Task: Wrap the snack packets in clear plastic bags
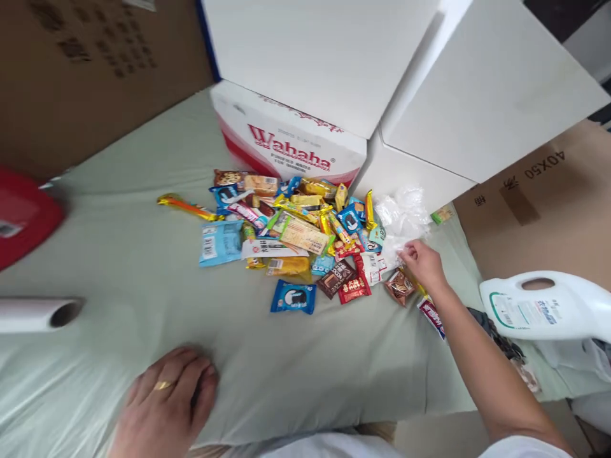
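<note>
Fingers of the right hand (pixel 424 264) pinch the edge of the clear plastic bag (pixel 403 219) at the right side of the snack pile (pixel 296 238), near the far edge of the pale green sheet (pixel 143 254). Left hand (pixel 167 397) lies flat, fingers spread, at the near edge, holding nothing. Wahaha box (pixel 286 143) sits just behind the snacks.

place: home or storeroom (cannot tell which) | cues: cardboard boxes (pixel 286 137), sheet-covered surface (pixel 143 267), detergent jug (pixel 544 308)
</note>
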Demonstrator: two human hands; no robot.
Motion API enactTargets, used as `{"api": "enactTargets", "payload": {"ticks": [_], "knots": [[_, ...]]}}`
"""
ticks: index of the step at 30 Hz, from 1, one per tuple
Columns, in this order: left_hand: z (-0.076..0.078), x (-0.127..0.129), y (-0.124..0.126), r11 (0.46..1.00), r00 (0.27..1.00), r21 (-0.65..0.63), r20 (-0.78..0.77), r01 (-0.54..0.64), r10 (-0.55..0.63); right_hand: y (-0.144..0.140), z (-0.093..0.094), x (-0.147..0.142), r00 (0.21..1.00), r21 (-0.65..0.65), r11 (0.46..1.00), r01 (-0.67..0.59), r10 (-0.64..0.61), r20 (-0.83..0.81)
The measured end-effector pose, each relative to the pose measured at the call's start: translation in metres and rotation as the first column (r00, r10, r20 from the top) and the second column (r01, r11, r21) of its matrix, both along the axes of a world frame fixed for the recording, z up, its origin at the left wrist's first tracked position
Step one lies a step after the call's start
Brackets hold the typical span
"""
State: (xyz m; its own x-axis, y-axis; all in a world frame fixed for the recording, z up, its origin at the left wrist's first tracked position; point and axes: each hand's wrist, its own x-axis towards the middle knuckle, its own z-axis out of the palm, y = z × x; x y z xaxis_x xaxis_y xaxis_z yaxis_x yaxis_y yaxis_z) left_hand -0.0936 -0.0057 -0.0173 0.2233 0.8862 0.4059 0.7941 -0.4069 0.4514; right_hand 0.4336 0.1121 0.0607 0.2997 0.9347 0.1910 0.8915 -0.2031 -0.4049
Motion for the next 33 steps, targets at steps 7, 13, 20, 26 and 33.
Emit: {"api": "enactTargets", "payload": {"ticks": [7, 13, 20, 26, 33], "knots": [[0.03, 0.026, 0.003, 0.996, 0.94, -0.082, 0.341, 0.043, -0.013, -0.002, 0.003, -0.019, 0.989, 0.108, 0.994, -0.005, -0.011, 0.148], [0.056, 0.105, 0.043, 0.772, 0.691, -0.374, 0.714, 0.513, -0.113, -0.001, -0.01, -0.031, 0.991, 0.04, 0.994, 0.106, -0.109, 0.081], [0.023, 0.16, 0.071, 0.516, 0.403, -0.326, 0.914, 0.792, -0.041, -0.027, -0.01, -0.049, 0.975, 0.126, 0.967, 0.222, -0.222, -0.01], [0.007, 0.151, 0.075, 0.401, 0.433, -0.372, 0.898, 0.837, -0.071, 0.002, -0.028, -0.061, 0.964, 0.134, 0.96, 0.247, -0.231, -0.129], [0.009, 0.152, 0.084, 0.304, 0.321, -0.315, 0.947, 0.899, 0.033, -0.036, -0.019, -0.093, 0.9, 0.286, 0.922, 0.262, -0.127, -0.416]]}}
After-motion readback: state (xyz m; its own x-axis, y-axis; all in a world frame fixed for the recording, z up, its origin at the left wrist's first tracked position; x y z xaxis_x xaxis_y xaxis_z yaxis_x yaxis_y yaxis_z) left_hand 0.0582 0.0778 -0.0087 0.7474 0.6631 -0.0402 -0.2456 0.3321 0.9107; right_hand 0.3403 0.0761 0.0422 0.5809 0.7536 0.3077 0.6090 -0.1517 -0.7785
